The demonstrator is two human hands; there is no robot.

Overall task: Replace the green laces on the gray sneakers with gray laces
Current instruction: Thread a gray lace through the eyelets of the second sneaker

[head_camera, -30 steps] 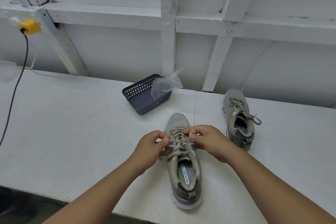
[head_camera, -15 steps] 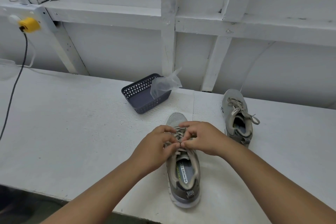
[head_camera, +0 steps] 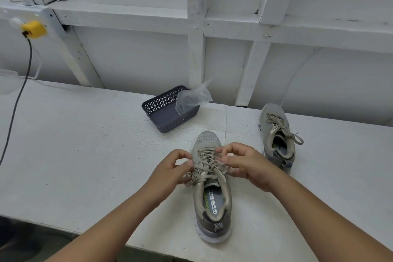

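- Near shoe (head_camera: 212,202) standing on the white table (head_camera: 74,155), toe pointing away, heel close to the near edge; gray upper, white sole, insole with the words "MEMORY FOAM" partly readable.
- Laces (head_camera: 207,166) of this shoe threaded crosswise through the eyelets, pale gray-beige in colour, loose strands spreading to both sides over the tongue.
- Left hand (head_camera: 172,170) at the left side of the shoe, fingers curled, thumb and forefinger pinching a strand of the lace just beside the eyelets.
- Right hand (head_camera: 244,161) at the right side of the shoe, fingers bent, fingertips closed on a lace strand over the upper rows; which strand exactly, cannot tell.
- Both forearms reaching in from the bottom of the view, meeting over the front half of the shoe.
- Second shoe (head_camera: 276,134) farther back and to the right, well apart from the hands, also toe away, laced with the same pale laces, one loose end hanging over its right side.
- Dark blue basket (head_camera: 161,110) with patterned holes in its walls, behind the near shoe, near the wall, set at an angle.
- Clear plastic bag (head_camera: 191,100) resting on the right rim of the basket, partly inside, partly sticking up.
- Yellow plug (head_camera: 34,30) on the white wall frame at the upper left, with a dark cable (head_camera: 19,95) running down from it past the left edge of the table.
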